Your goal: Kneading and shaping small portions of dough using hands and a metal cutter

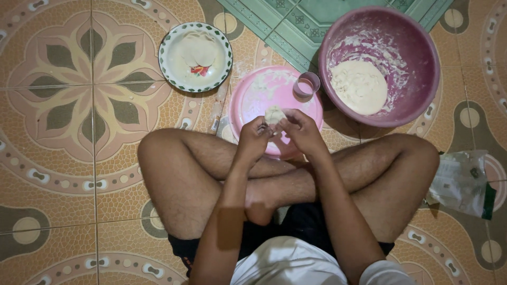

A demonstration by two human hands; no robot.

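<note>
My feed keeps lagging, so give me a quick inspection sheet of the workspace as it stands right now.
Surface: patterned tiled floor; the person sits on it cross-legged.
Job's things: small dough piece held between left hand and right hand, above a floured pink tray; round pink cutter on the tray; pink bowl holding a dough lump.
Clutter: green-rimmed plate with pale dough rounds; plastic packet by the right knee.
Grippers: both hands pinch the dough with their fingertips.
Cables: nothing seen.
Surroundings: green mat at the top edge; no other people seen.
</note>
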